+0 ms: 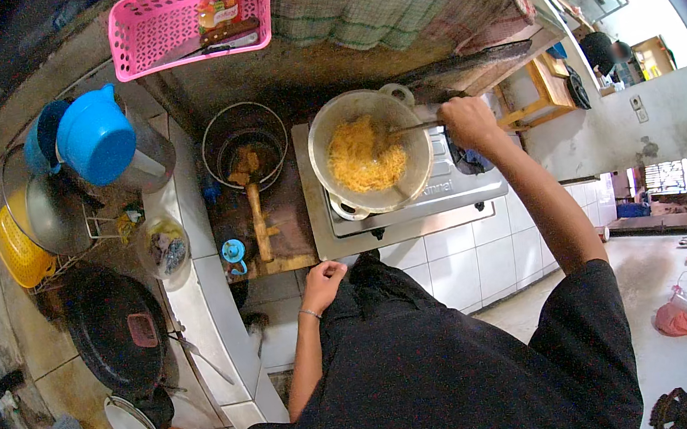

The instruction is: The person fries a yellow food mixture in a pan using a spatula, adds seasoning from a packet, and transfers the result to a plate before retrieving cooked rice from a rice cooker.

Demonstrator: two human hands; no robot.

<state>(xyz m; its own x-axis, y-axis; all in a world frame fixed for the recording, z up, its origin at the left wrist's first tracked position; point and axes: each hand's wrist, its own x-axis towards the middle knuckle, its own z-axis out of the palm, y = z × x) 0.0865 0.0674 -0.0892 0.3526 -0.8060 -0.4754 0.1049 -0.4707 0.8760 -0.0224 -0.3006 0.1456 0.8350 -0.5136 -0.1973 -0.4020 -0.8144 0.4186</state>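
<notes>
On the silver gas stove point(357, 222) sits a two-handled metal wok point(422, 170) holding orange-yellow shreds point(363, 164). My right hand point(469, 120), beyond the wok's right rim, is closed round the handle of a cooking utensil point(416, 127); its other end lies among the shreds and is partly hidden. My left hand point(324, 283) rests near the stove's lower left corner, beside my black shirt, with curled fingers and nothing visible in it. Left of the wok stands a round pot point(210, 160), with a wooden handle point(260, 224) near it.
A pink basket point(132, 57) with a packet and utensils is at the top. Blue containers point(96, 138), a yellow basket point(20, 245), a bowl of scraps point(163, 251) and a large black pan point(115, 329) stand left. Cloths point(370, 2) hang behind the stove.
</notes>
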